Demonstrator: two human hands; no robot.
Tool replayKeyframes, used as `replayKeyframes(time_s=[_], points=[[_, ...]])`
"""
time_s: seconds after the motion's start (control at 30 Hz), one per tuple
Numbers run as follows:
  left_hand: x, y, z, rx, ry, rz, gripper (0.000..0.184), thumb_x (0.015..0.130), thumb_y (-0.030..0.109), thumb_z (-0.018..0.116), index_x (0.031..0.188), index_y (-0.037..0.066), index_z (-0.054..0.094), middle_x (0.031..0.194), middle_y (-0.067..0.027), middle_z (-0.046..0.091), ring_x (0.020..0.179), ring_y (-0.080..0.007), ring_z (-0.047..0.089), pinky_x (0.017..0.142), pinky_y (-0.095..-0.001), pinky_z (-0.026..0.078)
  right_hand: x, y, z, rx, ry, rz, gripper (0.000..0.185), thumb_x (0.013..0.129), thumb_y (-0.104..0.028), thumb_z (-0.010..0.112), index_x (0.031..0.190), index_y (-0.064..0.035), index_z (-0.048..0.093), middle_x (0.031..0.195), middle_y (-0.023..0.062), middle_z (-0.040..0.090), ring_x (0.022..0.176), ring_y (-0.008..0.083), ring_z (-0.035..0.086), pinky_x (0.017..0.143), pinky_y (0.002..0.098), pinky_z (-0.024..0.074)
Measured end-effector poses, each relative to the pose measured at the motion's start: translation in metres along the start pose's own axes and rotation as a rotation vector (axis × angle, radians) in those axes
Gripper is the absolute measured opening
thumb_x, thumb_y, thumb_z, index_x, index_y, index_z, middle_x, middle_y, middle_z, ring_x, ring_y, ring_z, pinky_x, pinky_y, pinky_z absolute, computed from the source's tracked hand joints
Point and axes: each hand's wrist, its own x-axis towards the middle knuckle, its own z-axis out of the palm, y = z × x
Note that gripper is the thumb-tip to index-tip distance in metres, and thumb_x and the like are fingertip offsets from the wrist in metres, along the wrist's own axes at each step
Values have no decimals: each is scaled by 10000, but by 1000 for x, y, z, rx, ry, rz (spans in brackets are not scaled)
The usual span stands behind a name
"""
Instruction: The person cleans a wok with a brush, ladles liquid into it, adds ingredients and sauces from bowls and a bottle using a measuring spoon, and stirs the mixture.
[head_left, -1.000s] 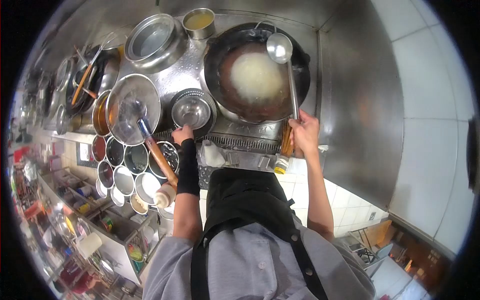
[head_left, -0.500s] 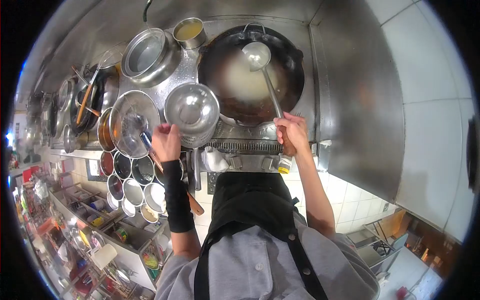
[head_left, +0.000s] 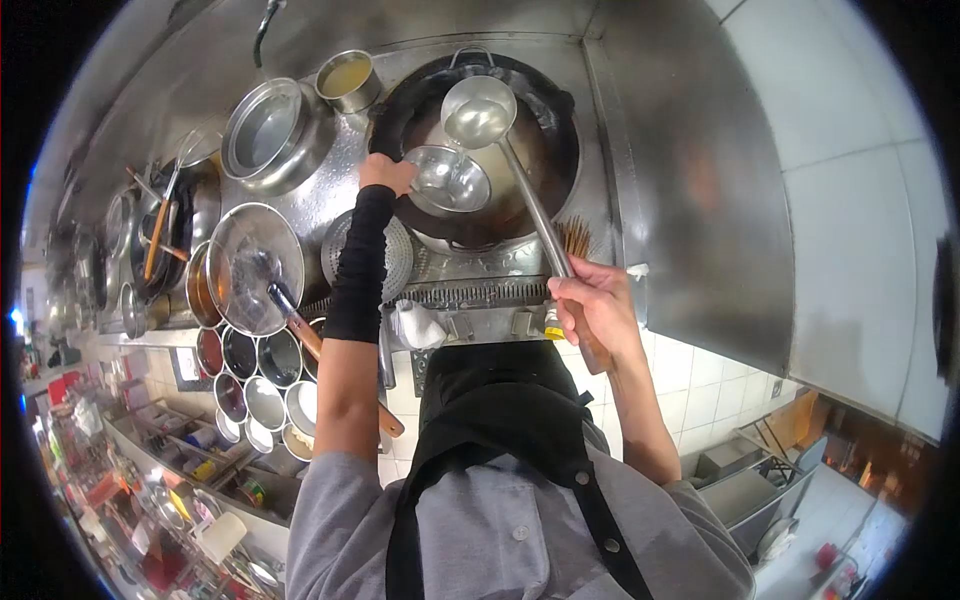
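Note:
My left hand [head_left: 388, 175] grips the rim of a metal bowl [head_left: 450, 182] and holds it tilted over the wok. The closed fingers of my right hand [head_left: 597, 308] are round the wooden end of a long ladle [head_left: 528, 195]. The ladle's cup, with liquid in it, is above the wok, just up and left of the bowl. Beneath both, the large black wok [head_left: 562, 150] holds cloudy liquid, partly hidden by the bowl and ladle. A perforated strainer [head_left: 398, 262] lies beside the wok, partly behind my left forearm.
A lidded-looking steel pot [head_left: 265, 145] and a small pot of yellowish liquid [head_left: 346, 82] stand left of the wok. A mesh strainer [head_left: 255, 250] rests over several round containers [head_left: 265, 400]. Near the front edge are a white cloth [head_left: 418, 325] and a bamboo brush [head_left: 574, 238].
The bowl in my left hand has moved from the perforated strainer to over the wok. My right hand has raised the ladle, and its cup now holds liquid.

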Motion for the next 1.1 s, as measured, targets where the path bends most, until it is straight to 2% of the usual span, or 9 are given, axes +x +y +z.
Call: replayKeyframes(time_s=[0.23,0.33,0.4,0.6,0.7,0.83,0.87,1.0,1.1], points=[[6,41,23,29,-19,86,403,733,299,657,761,-99,713,737,-208,731,818,-300,759,838,-396,579,-28,8,-4,-95,28,-60,230,921,7,623,1144,58,650,549,47,548,405,110,503,341,292,395],[10,48,38,123,235,154,364,705,295,689,748,-65,721,819,-239,734,876,-359,740,854,-426,571,-49,-4,-3,-147,33,-16,374,938,-8,622,1310,25,600,561,34,535,425,105,515,360,290,419],[14,50,37,116,183,202,427,710,292,704,833,-116,691,945,-295,710,950,-421,709,877,-455,565,-58,-2,-5,-184,39,-13,457,947,-15,620,1399,-6,552,576,25,534,427,106,517,367,281,428],[17,49,47,95,273,319,486,704,285,729,965,-111,626,997,-346,671,971,-476,679,886,-497,554,-68,2,-10,-244,126,-15,492,904,-9,648,1386,21,555,632,27,542,424,109,510,388,287,441],[18,45,53,183,277,360,449,720,227,719,1011,-90,592,1037,-342,635,964,-485,665,876,-502,552,-58,22,-21,-468,213,-211,504,864,-17,661,1353,57,567,655,54,545,494,122,560,466,308,475],[2,44,50,300,307,457,354,757,100,679,1042,-59,542,1088,-292,575,981,-469,641,857,-498,549,-37,20,-23,-812,336,-453,486,803,11,635,1280,89,587,740,192,607,630,296,642,616,380,515],[1,40,48,318,337,508,336,758,76,671,1036,-51,532,1091,-280,564,990,-464,632,855,-499,545,-30,18,-23,-840,341,-431,483,791,20,618,1263,113,575,829,264,645,682,398,651,654,423,533],[-1,23,32,342,420,645,306,759,14,644,1024,-25,496,1109,-243,531,1027,-447,600,862,-500,526,15,40,-37,-907,395,-489,478,783,19,605,1236,164,554,922,326,656,772,446,674,726,477,544],[-12,18,13,290,543,742,267,775,9,609,1008,-8,480,1055,-233,515,962,-456,583,824,-525,499,43,49,-39,-916,456,-504,484,791,-7,612,1265,90,603,720,228,633,584,291,643,592,398,507]])
